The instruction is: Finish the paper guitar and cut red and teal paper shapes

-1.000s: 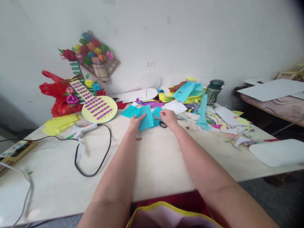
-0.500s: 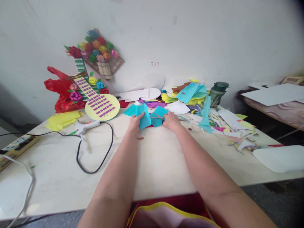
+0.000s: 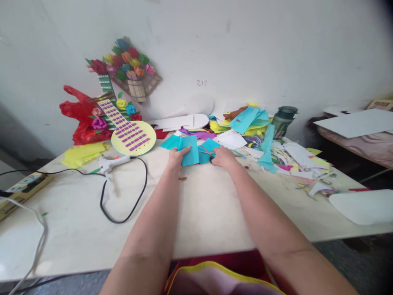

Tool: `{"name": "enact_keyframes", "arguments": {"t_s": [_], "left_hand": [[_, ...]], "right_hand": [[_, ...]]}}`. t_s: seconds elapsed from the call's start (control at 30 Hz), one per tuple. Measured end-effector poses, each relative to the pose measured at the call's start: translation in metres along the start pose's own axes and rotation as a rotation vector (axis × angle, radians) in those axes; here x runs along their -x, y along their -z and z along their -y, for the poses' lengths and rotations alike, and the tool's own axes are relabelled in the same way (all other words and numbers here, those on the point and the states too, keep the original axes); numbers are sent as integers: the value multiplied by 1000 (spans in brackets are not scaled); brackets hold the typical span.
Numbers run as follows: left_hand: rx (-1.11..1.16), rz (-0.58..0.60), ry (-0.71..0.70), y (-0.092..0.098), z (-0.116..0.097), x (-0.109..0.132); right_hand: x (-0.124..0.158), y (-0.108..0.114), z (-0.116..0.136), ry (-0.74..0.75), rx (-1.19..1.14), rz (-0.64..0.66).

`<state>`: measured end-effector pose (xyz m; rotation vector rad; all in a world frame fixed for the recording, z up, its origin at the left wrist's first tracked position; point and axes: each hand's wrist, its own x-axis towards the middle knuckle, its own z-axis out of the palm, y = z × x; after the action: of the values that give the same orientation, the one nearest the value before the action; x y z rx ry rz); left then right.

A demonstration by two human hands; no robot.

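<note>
Turquoise paper sheet (image 3: 190,150) is in the L hand (image 3: 178,157), standing squarer to the cam than 0.5 s ago, when it tilted more. Vs 1 s ago the R hand (image 3: 223,157) sits lower over the scissors (image 3: 205,151): back then the black handle loop hung clear below the fist, now fingers mostly cover it & more of the blades shows. Whole scene also lies a bit further R in view, so the head has turned slightly. L grip: clamped on the sheet's near L part, thumb on top, fingers behind; most of the sheet sticks out R & away from the thumb, w/ another turquoise flap farther L — can't tell if same piece. R grip: fingers closed round the scissors handle, blades pointing L across a second turquoise piece (image 3: 203,159), just beside the held sheet; can't tell how far apart the blades are. Brown scrap (image 3: 182,178) on the table (image 3: 202,213) near the L wrist. Writing: "217" by hand in reddish ink on the wall (image 3: 260,53); pale marks on the green bottle (image 3: 281,121) & print on the box (image 3: 382,105) at far R — too small/blurred to read.
</note>
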<state>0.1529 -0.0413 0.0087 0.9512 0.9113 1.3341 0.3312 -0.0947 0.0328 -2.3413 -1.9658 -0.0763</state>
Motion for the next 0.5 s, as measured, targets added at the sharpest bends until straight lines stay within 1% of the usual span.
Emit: {"name": "enact_keyframes", "arguments": {"t_s": [0.13,0.23,0.33,0.5], "left_hand": [[23,-3,-10,1,1,-2],[44,-28,-33,3,2,-3],[61,-40,-42,4,3,-4],[56,-63,-75,6,5,-7]], "right_hand": [[2,4,3,-26,26,29],[3,7,3,-43,31,58],[3,7,3,-36,29,72],[2,2,5,5,59,27]]}}
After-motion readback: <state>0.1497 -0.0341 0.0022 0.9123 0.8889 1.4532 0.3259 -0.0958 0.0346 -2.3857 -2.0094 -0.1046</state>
